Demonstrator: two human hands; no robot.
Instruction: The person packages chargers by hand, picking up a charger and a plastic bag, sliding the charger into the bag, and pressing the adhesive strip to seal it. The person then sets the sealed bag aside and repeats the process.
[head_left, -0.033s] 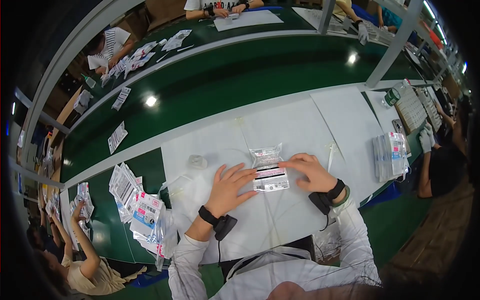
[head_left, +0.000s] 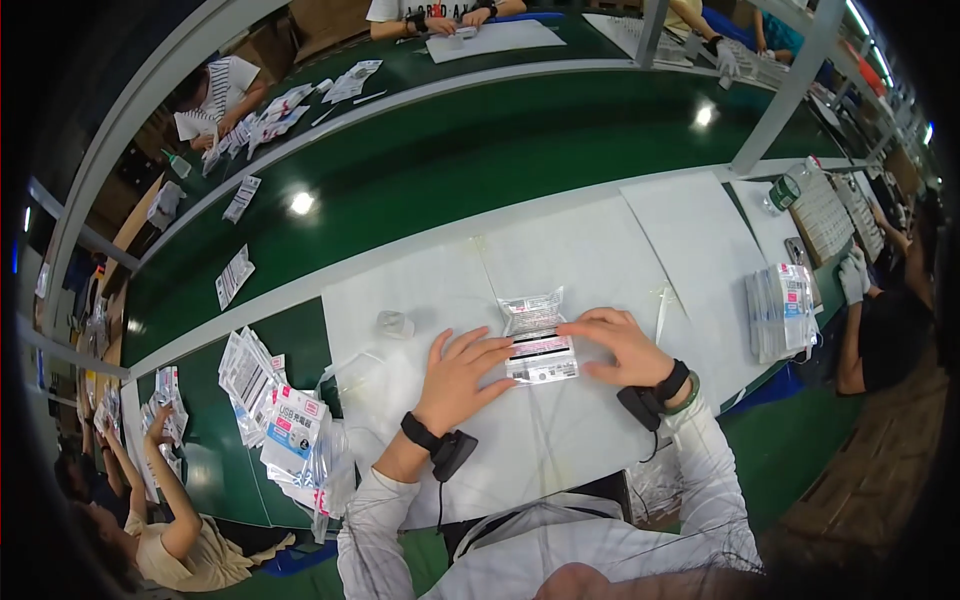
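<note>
A clear plastic pouch with a printed white insert lies on the white sheet in front of me, its printed back facing up. My left hand rests at its left edge, fingers spread and palm down, with the fingertips touching the pouch. On the other side, my right hand has its index fingertip on the pouch's upper right edge. Its thumb is held apart near the lower right corner. Neither hand grips the pouch.
Many similar packs are heaped to the left. Another stack of packs stands at the right. A small clear container sits beyond my left hand. A green belt crosses ahead, carrying two packs. Co-workers sit around.
</note>
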